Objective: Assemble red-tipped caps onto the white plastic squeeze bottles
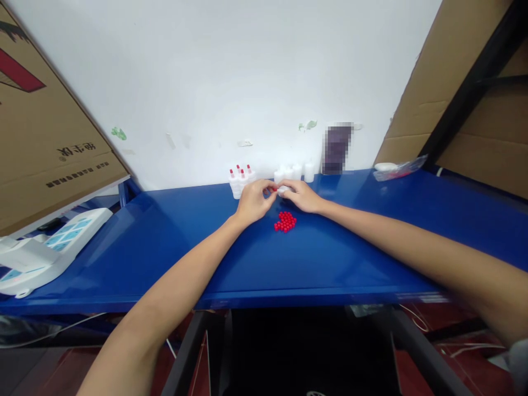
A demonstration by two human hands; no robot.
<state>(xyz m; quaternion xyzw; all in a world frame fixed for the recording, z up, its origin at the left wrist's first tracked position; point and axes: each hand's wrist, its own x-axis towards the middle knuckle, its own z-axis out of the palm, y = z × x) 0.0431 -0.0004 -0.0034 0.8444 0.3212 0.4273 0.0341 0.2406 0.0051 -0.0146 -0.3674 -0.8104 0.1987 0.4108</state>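
White bottle (283,189), partly hidden by fingers, is held between two bare hands at a blue table (181,225) set against a white wall (231,82). The right hand (300,196) has its thumb and fingers curled around it; the left hand (254,201) pinches a red cap (275,190) between thumb and fingertips at the bottle's near end, though whether the cap is seated cannot be told. Work appears to be in its early stages: beyond the left hand, four red tips (231,172) rise from a white cluster (236,190), seemingly done, while behind the right hand stand upright white containers (309,172) with no red showing, apparently yet to be topped. A pile of loose red caps (285,221) lies in front of the hands, suggesting that most remain unused.
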